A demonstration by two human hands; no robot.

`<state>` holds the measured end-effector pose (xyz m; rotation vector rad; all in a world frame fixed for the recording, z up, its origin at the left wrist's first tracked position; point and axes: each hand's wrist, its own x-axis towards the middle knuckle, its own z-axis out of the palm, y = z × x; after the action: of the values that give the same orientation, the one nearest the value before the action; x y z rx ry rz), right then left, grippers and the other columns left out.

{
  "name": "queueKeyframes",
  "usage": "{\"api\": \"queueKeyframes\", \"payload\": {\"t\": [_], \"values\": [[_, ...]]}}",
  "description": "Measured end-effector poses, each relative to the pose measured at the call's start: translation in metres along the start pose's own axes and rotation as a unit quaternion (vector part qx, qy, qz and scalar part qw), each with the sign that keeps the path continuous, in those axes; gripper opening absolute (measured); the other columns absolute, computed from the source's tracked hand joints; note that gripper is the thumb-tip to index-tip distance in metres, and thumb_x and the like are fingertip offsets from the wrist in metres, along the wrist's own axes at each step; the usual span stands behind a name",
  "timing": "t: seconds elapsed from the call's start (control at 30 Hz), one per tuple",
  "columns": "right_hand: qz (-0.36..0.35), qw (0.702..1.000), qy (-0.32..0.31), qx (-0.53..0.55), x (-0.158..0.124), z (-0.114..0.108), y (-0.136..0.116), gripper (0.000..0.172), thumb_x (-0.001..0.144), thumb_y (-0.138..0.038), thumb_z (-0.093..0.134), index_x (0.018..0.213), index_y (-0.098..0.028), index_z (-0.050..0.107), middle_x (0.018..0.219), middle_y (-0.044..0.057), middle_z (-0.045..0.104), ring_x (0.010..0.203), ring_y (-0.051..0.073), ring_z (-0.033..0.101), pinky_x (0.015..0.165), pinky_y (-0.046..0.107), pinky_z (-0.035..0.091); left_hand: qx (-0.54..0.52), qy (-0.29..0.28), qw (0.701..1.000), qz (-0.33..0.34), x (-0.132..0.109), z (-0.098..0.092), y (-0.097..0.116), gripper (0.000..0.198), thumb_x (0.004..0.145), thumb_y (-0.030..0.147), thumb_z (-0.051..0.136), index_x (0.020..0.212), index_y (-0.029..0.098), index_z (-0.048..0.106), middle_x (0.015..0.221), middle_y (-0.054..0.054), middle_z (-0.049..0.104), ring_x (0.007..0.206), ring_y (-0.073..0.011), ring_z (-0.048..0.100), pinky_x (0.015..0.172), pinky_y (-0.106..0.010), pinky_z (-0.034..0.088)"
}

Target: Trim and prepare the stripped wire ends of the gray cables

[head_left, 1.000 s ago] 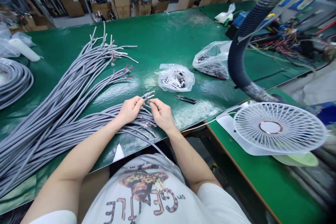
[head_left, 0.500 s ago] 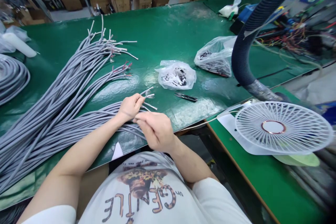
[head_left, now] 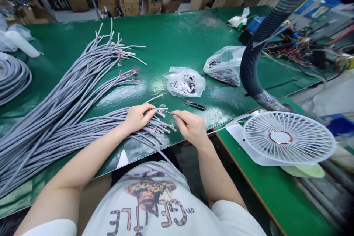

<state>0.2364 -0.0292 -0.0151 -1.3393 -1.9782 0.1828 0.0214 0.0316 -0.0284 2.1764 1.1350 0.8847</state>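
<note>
Long grey cables point(head_left: 91, 127) lie in a bundle along the table's near side, their stripped ends pointing right. My left hand point(head_left: 139, 117) is closed around one cable near its end, thumb against the forefinger. Frayed, pale strands point(head_left: 162, 110) stick out just past that thumb. My right hand point(head_left: 190, 125) pinches the tip of a thin strand to the right of them, and the strand runs taut toward the left hand. Black thread snips point(head_left: 195, 105) lie on the table beyond my right hand. More cable ends point(head_left: 166, 128) rest below and between the hands.
Another cable pile point(head_left: 74, 70) spreads at the left, beside a coil point(head_left: 12, 79). Bags of small parts point(head_left: 186, 83) and dark pieces point(head_left: 222, 68) sit ahead. At the right are a ribbed hose point(head_left: 253, 62) and a white fan point(head_left: 290, 147).
My right hand has moved right, away from my left hand, with a thin strand in its fingertips. Cable ends that it covered now show. My left hand stays near the same place.
</note>
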Motion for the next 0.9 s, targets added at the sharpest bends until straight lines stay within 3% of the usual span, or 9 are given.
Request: {"api": "queueKeyframes", "payload": {"t": [0.37,0.67,0.9], "values": [[-0.014,0.998,-0.027,-0.056,0.003,0.005,0.003,0.019,0.090,-0.021,0.050,0.089,-0.018,0.069,0.084,0.006,0.073,0.075,0.017,0.069,0.072,0.025,0.050,0.052,0.007,0.996,0.065,-0.001,0.002,-0.002,0.024,0.089,0.034,0.052,0.089,0.018,0.070,0.085,-0.003,0.074,0.073,-0.0130,0.067,0.068,-0.021,0.046],[-0.035,0.999,-0.032,0.018,0.007,0.008,0.016,0.018,0.089,-0.021,0.051,0.088,-0.019,0.069,0.082,0.005,0.073,0.073,0.016,0.068,0.068,0.025,0.051,0.053,-0.005,0.995,0.083,-0.001,0.002,-0.004,0.025,0.090,0.035,0.051,0.090,0.018,0.070,0.087,-0.003,0.075,0.076,-0.0137,0.069,0.069,-0.022,0.047],[-0.037,0.995,-0.051,0.082,0.014,0.014,0.030,0.013,0.086,-0.020,0.056,0.079,-0.018,0.067,0.069,0.001,0.069,0.055,0.011,0.059,0.055,0.021,0.045,0.026,-0.023,0.996,0.081,-0.001,-0.001,-0.006,0.025,0.089,0.034,0.051,0.092,0.018,0.070,0.087,-0.003,0.075,0.075,-0.0134,0.069,0.068,-0.021,0.048]]}}
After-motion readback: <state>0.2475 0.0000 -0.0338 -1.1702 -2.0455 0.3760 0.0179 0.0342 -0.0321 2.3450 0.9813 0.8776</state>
